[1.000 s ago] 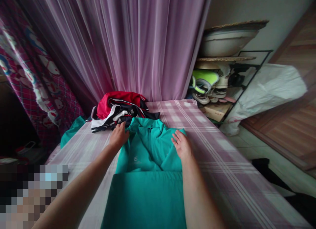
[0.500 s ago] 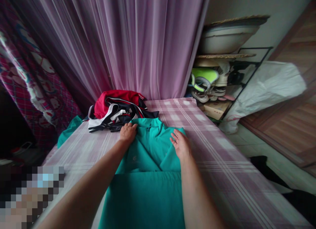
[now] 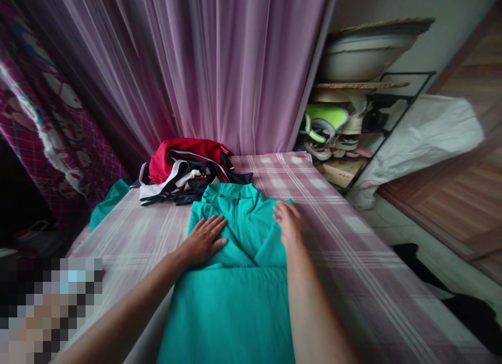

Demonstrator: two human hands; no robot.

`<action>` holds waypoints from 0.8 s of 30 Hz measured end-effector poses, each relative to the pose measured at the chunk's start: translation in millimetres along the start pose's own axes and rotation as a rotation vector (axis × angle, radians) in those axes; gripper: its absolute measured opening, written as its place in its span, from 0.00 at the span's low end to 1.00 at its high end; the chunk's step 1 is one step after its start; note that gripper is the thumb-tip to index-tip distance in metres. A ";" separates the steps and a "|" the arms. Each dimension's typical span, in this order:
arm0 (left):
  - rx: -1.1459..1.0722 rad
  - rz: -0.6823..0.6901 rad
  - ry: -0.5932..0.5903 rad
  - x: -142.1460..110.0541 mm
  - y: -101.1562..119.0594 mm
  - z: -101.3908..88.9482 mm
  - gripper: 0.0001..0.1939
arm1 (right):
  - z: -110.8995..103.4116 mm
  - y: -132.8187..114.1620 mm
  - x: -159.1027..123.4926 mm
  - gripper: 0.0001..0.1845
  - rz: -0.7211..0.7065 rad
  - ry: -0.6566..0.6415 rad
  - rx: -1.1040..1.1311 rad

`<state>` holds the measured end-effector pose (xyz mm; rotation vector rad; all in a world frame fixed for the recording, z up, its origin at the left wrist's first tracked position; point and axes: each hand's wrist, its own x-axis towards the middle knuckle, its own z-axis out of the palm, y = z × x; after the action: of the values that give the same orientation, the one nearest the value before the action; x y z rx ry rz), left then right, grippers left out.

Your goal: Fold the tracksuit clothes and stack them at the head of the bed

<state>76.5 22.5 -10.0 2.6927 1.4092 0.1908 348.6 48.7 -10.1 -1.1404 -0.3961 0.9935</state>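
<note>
A teal collared shirt lies partly folded on a surface covered with a pink plaid cloth, its collar pointing away from me. My left hand rests flat on the shirt's left chest, fingers spread. Over on the shirt's right edge my right hand lies palm down, fingers stretched out. Neither hand holds anything. The shirt's lower part is folded up toward me and spreads between my forearms.
A heap of red, black and white clothes sits beyond the collar. Another teal cloth hangs off the left edge. Pink curtains hang behind. A rack with shoes and a white sack stand at the right.
My left hand has come back from the collar's left corner and now lies flat on the shirt's chest. My right hand has stayed at the right edge.
</note>
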 end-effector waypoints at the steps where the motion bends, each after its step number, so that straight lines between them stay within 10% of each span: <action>1: 0.017 -0.029 -0.039 -1.0 3.8 1.8 0.32 | -1.5 -1.7 1.2 0.15 -0.049 0.025 -0.007; 11: 0.159 -0.213 -0.115 63.0 52.6 -54.8 0.18 | -20.7 -9.5 17.6 0.14 -0.056 0.304 0.126; 24: -0.089 -0.421 -0.035 169.9 55.8 -26.1 0.18 | -14.0 -7.2 11.8 0.17 -0.054 0.282 0.111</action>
<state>213.6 131.2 34.9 2.2523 1.8618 0.1658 368.1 50.0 -11.9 -1.1436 -0.1430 0.7835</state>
